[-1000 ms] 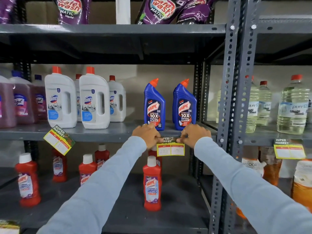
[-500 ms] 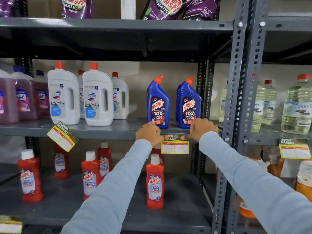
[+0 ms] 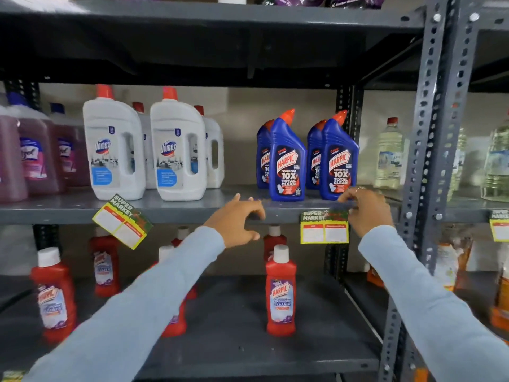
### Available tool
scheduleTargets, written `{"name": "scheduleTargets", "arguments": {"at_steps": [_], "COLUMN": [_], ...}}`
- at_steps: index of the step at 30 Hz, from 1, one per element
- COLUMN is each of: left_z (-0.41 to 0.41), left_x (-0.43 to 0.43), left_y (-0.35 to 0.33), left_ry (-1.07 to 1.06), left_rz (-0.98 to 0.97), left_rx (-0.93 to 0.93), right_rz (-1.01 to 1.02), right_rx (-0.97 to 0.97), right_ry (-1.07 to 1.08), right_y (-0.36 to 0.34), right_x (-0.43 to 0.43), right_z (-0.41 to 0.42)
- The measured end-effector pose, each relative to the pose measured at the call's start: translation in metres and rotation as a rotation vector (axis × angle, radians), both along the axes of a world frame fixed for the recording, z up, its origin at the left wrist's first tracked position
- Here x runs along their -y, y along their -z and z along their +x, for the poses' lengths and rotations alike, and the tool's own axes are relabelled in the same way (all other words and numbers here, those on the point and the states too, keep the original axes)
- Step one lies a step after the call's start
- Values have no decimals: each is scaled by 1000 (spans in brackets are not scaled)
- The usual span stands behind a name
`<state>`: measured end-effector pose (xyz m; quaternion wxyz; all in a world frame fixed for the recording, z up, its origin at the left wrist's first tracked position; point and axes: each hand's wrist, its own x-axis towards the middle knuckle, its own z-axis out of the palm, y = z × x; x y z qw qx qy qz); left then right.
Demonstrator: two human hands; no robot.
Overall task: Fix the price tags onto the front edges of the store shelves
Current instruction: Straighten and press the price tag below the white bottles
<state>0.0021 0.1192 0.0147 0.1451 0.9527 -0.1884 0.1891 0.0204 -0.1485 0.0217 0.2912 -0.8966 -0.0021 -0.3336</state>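
Note:
A yellow, red and green price tag [image 3: 324,228] hangs from the front edge of the grey middle shelf [image 3: 179,213], below two blue Harpic bottles [image 3: 287,161]. My right hand [image 3: 367,212] pinches the tag's top right corner against the shelf edge. To the left of the tag, my left hand [image 3: 237,223] hovers at the edge with fingers spread, holding nothing. A second tag [image 3: 122,221] hangs crooked under the white Domex bottles [image 3: 114,150]. A third tag [image 3: 500,226] shows on the right-hand shelf unit.
Red Harpic bottles [image 3: 280,292] stand on the lower shelf. Purple bottles [image 3: 30,155] stand at the far left. A perforated grey upright [image 3: 429,161] separates the right unit, which holds clear bottles [image 3: 388,158]. The shelf above overhangs the work area.
My left hand has let go of the tag and moved away to the left, opening. The right hand stays on the tag's right corner. The camera has moved closer and shifted left.

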Motion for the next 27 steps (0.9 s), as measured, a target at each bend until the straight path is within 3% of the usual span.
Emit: {"name": "scheduleTargets", "arguments": {"at_steps": [6, 10, 13, 17, 22, 27], "left_z": [-37, -46, -48, -43, -41, -37], "left_x": [-104, -185, -236, -268, -265, -247], "left_y": [-23, -46, -55, -52, -58, -66], "left_ry": [-68, -303, -420, -414, -328, -276], "left_rz": [149, 283, 340, 396, 470, 646], "left_rx": [170, 137, -30, -134, -53, -40], "right_rz": [-175, -340, -463, -418, -273, -284], "right_rx": [241, 6, -66, -121, -123, -138], "right_ry": [-219, -378, -366, -298, -248, -226], "right_y": [19, 18, 20, 15, 14, 13], "right_x": [-144, -256, -315, -355, -369, -368], "right_z": [-21, -20, -18, -14, -14, -19]}}
